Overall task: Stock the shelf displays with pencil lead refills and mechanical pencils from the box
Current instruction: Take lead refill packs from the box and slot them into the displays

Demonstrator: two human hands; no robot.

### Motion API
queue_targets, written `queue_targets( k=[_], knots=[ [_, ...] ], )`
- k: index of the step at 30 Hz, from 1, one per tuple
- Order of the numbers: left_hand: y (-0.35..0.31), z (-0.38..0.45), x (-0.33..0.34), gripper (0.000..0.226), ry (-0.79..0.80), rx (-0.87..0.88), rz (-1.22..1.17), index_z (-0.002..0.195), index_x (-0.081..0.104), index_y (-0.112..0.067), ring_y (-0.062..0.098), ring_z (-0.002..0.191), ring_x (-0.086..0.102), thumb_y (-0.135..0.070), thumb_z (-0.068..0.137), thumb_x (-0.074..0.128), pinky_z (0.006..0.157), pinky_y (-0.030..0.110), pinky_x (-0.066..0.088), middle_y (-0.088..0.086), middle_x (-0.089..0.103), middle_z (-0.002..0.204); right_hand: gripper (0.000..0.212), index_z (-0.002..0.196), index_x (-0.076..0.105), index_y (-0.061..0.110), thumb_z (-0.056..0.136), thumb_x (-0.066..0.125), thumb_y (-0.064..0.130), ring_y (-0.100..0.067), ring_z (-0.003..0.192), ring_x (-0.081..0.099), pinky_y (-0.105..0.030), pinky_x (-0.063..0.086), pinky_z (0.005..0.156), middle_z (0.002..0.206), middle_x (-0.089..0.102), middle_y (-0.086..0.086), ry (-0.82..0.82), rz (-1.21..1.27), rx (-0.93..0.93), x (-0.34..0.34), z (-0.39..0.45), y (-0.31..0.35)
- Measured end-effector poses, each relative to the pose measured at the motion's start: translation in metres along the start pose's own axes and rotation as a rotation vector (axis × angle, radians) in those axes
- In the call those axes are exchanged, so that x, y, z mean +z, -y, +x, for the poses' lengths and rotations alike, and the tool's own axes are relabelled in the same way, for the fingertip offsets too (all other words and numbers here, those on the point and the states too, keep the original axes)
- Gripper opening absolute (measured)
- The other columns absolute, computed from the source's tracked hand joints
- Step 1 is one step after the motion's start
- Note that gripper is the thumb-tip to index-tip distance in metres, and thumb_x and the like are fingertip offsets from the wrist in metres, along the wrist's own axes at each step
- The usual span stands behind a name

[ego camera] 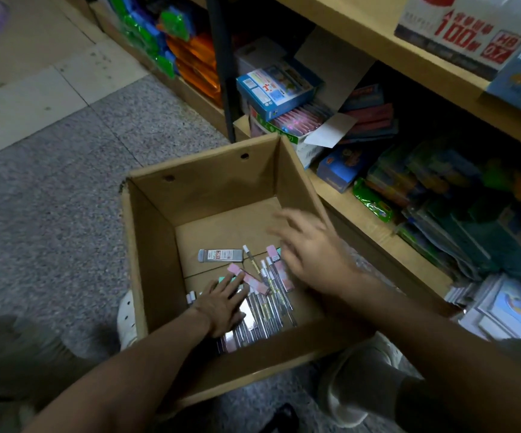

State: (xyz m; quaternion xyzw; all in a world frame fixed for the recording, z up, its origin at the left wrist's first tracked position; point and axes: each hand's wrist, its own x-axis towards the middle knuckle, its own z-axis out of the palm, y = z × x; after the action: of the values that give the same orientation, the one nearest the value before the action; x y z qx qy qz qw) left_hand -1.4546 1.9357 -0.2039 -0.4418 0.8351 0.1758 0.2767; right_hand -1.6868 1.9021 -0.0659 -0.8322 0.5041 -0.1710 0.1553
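Mechanical pencils in clear sleeves with pink card headers [265,307] lie in a loose heap on the floor of the open brown cardboard box [147,245], near-right part, box sitting on the speckled grey floor [50,198] hard against the wooden shelf unit [362,220]. Left hand [223,303] is down in the box, palm flat on the near-left of the heap, fingers straight and slightly spread, pressing or steadying, not curled round anything. Right hand [309,248] hovers above the far-right of the heap, fingers loosely extended and blurred; looks empty, nothing visibly held. Both forearms reach in over the near wall of the box. Just beyond the heap, a single flat grey lead refill case with a white label [220,255] lies apart on the bare box floor. Judgement: the step is gathering a batch. To do it well, square the sleeves under the left palm so headers face one way, then take a bundle with the right across the middle, not by the headers, which look floppy and slick. Pick the grey case separately. Farther on, the lower shelf holds mixed stationery, including a blue and white carton [279,85]; the upper shelf carries a white display box with red "100" print [459,32], probably the lead display.
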Motion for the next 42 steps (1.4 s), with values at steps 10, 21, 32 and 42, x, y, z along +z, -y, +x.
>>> queue_targets(
  k=[10,21,32,42],
  knots=[
    [-0.032,-0.001,0.011,0.077,-0.383,-0.787,-1.064,0.137,0.039,-0.016,0.031,0.131,0.039,-0.025,0.074,0.082,0.108,0.044,0.041,0.011,0.038,0.142,0.044,0.137,0.046,0.014,0.095,0.054,0.022,-0.029,0.126,0.046,-0.033,0.039,0.106,0.135,0.048,-0.015,0.397,0.130,0.670,0.116,0.016,-0.017],
    [-0.027,0.022,0.018,0.061,-0.530,-0.779,-1.257,0.118,0.054,-0.016,0.023,0.104,0.061,-0.012,0.067,0.087,0.090,0.038,0.052,0.006,0.064,0.115,0.058,0.148,0.029,0.029,0.096,0.053,0.029,-0.035,0.136,0.029,-0.044,0.029,0.109,0.157,0.018,-0.010,0.436,-0.089,0.642,0.164,0.012,-0.024],
    [-0.013,0.024,0.009,0.018,-0.546,-0.938,-1.376,0.091,0.060,-0.015,0.022,0.088,0.063,-0.016,0.082,0.075,0.071,0.029,0.053,-0.005,0.062,0.084,0.059,0.136,0.047,0.020,0.086,0.054,-0.009,-0.028,0.116,0.056,-0.039,0.051,0.094,0.126,0.061,-0.010,0.124,0.182,0.896,0.154,0.014,-0.033],
    [-0.001,-0.012,-0.085,0.059,-0.651,-0.362,-1.530,0.129,0.044,-0.027,0.004,0.072,0.066,-0.001,0.084,0.071,0.061,0.013,0.050,-0.001,0.066,0.084,0.055,0.136,0.042,0.028,0.091,0.055,-0.001,-0.023,0.102,0.063,-0.043,0.053,0.089,0.116,0.064,-0.009,0.056,0.503,0.580,0.063,0.033,0.005]
  ],
)
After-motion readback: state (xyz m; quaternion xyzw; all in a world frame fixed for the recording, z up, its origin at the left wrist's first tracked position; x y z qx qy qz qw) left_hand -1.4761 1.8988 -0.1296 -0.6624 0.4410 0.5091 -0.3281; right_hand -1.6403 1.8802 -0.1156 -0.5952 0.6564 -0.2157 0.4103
